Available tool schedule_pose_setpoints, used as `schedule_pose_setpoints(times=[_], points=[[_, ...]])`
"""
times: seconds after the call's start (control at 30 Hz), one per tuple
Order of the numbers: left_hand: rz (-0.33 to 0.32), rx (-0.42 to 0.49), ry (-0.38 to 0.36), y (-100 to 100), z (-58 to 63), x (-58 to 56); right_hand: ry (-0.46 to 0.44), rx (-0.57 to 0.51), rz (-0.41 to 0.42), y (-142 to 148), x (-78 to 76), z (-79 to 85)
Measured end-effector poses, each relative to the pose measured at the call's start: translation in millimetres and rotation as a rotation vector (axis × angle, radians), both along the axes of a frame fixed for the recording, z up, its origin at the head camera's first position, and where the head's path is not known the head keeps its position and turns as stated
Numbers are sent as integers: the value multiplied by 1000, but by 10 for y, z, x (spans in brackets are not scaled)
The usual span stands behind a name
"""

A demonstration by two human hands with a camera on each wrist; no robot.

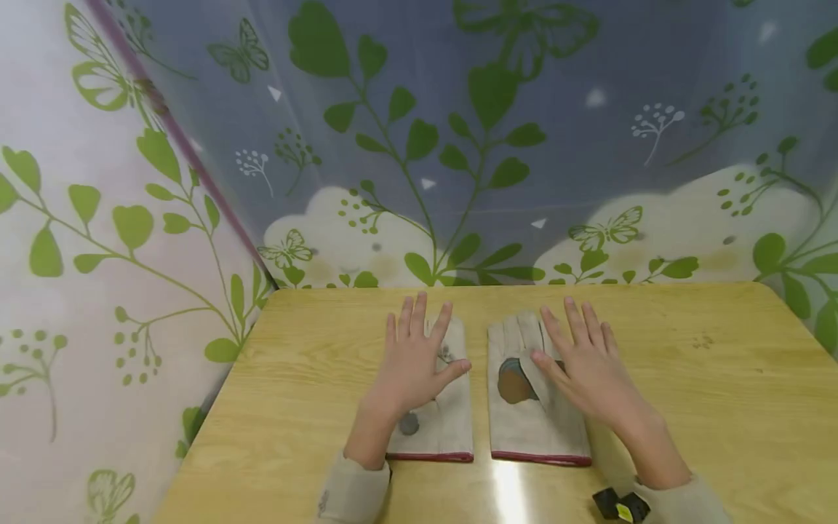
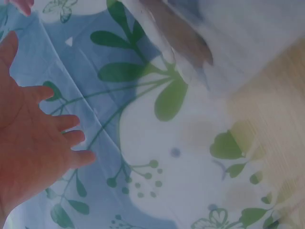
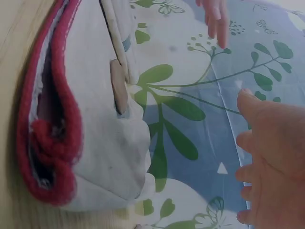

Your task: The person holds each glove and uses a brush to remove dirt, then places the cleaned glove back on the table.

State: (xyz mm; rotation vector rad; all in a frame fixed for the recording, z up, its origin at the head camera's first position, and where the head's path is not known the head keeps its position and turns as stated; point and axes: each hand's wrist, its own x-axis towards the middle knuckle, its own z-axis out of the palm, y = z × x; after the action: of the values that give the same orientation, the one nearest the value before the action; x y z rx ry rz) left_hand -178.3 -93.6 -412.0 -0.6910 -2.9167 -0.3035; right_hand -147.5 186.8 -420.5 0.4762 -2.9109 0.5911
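Two pale work gloves lie side by side on the wooden table, their red-edged cuffs toward me. Over the left glove [image 1: 455, 429] hovers my left hand [image 1: 409, 371], fingers spread and thumb pointing right, covering part of it. The right glove [image 1: 513, 437] shows a brown and grey-blue patch; my right hand [image 1: 592, 378] is spread over its right side. Both hands hold nothing. In the right wrist view, the glove [image 3: 105, 157] lies with its cuff gaping, and my right hand [image 3: 279, 157] is apart from it. My left hand [image 2: 33, 129] has straight fingers in its wrist view.
The yellow wooden table [image 1: 707, 378] ends at a hanging cloth [image 1: 576, 145] printed with leaves and butterflies. Another printed cloth [image 1: 85, 218] hangs along the left side. A small black object [image 1: 605, 502] with a yellow mark sits at my right wrist.
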Motion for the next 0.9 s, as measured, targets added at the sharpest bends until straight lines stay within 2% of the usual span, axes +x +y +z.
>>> schedule_pose_setpoints(times=[0.13, 0.23, 0.3, 0.37, 0.47, 0.53, 0.63, 0.73, 0.83, 0.9], points=[[-17, 19, -43, 18, 17, 36, -33, -16, -3, 108, 73, 36], [4, 65, -20, 20, 51, 92, -55, -30, -20, 250, 119, 53], [1, 62, 3, 53, 57, 152, -69, -29, -45, 350, 134, 51], [-42, 17, 1, 135, 43, 231, -91, -19, -81, 445, 144, 30], [-149, -50, -84, 313, 3, 335, -182, -11, -130, 567, 135, -9], [-179, -79, -207, 426, 4, 395, -262, -7, -156, 637, 128, -43], [-129, -124, -338, 565, 19, 447, -365, -20, -191, 710, 126, -93], [-63, -119, -365, 680, 4, 442, -389, -36, -227, 734, 112, -149], [13, -112, -353, 806, -67, 432, -404, -62, -259, 710, 98, -207], [70, -117, -373, 879, -111, 454, -409, -68, -272, 694, 93, -227]])
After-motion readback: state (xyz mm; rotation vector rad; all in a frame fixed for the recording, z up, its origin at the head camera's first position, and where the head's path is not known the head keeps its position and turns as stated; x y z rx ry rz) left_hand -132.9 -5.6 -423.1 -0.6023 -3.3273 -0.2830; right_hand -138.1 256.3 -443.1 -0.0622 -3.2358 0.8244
